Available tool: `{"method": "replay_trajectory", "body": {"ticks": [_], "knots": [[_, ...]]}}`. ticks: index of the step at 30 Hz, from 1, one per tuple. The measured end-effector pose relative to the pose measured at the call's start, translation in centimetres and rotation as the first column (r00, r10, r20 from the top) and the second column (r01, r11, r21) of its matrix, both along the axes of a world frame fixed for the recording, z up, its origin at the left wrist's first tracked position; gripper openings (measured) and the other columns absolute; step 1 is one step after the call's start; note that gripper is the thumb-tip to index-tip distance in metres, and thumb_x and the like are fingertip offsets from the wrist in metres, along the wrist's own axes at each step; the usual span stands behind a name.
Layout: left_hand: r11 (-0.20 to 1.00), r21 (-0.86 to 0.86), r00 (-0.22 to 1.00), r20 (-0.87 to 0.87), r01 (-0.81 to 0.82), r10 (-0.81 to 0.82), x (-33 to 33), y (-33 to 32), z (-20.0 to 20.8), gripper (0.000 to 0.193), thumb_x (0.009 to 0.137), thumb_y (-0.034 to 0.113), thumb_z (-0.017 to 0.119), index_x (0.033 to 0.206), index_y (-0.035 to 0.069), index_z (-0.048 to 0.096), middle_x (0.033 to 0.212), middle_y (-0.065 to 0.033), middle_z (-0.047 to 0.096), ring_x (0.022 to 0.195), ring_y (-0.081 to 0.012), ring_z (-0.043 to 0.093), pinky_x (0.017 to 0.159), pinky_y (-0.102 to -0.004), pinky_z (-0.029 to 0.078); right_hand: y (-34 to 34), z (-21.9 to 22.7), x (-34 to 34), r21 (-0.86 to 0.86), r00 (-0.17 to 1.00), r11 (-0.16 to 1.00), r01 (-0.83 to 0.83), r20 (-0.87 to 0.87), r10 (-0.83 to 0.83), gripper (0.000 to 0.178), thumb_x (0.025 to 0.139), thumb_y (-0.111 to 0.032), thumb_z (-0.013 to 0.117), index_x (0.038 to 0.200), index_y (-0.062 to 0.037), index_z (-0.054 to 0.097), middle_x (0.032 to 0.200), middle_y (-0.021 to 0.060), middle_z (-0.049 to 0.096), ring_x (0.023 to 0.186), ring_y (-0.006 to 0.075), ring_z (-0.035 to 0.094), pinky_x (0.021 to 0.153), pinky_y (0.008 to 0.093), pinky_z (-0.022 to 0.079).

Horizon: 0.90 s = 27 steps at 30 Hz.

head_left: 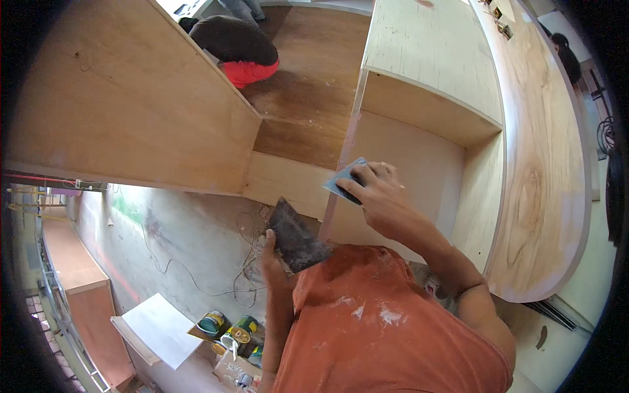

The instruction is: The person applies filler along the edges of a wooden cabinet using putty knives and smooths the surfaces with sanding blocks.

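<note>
My right hand (381, 190) is closed around a flat scraper (339, 180) with a wide blue-grey blade. The blade lies at the pale front edge (329, 211) of an open plywood cabinet; whether it presses on the edge I cannot tell. Lower and to the left, my left hand (273, 259) grips a dark rectangular plate (296, 236) by its left side. Whitish smears mark the plate's face, and it is tilted in front of my body. Part of the left hand's fingers is hidden behind the plate.
A large plywood panel (131, 98) stands at left, and a long wooden counter (540, 164) curves along the right. Another person (236, 46) bends down at the top. Open paint cans (239, 331), a white board (159, 327) and a loose cable (190, 278) lie on the floor.
</note>
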State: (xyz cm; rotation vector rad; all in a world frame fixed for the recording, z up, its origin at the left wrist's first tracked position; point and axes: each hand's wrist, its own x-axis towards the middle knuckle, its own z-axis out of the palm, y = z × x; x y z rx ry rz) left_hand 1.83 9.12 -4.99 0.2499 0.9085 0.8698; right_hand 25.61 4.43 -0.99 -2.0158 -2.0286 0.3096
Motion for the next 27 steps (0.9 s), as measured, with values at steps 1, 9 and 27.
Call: {"method": "replay_trajectory", "body": {"ticks": [1,9,27], "knots": [[0.998,-0.006,0.995,0.077,0.066,-0.065,0.5,-0.3,-0.2,0.040,0.095,0.035,0.048,0.118,0.002,0.051,0.111,-0.0134,0.060,0.101,-0.0267,0.060,0.087,-0.0416,0.050,-0.3,0.7,-0.1,0.000,1.000,1.000,-0.006,0.000,0.006,0.050,0.078,0.001,0.053,0.125,-0.0151,0.050,0.122,0.0133,0.049,0.119,0.0357,0.041,0.091,0.0495,0.039],[0.973,-0.081,0.834,0.534,0.218,-0.142,7.0,-1.3,2.2,0.035,0.096,0.032,0.046,0.116,0.005,0.051,0.102,-0.0085,0.058,0.094,-0.0195,0.056,0.087,-0.0329,0.046,-3.0,0.3,-3.7,0.488,0.675,0.854,0.181,-0.693,0.253,0.044,0.083,0.002,0.060,0.124,-0.0072,0.047,0.125,0.0208,0.044,0.120,0.0368,0.042,0.102,0.0435,0.036],[-0.245,0.318,0.382,-0.879,0.916,0.284,2.8,4.5,5.0,0.041,0.085,-0.001,0.056,0.124,0.008,0.055,0.133,-0.0159,0.042,0.125,-0.0344,0.041,0.104,-0.0432,0.035,-3.4,2.3,1.6,-0.387,-0.735,0.919,0.070,-0.643,-0.215,0.043,0.083,-0.012,0.054,0.123,0.0021,0.046,0.105,0.0127,0.062,0.081,0.0208,0.065,0.061,0.0337,0.056]]}}
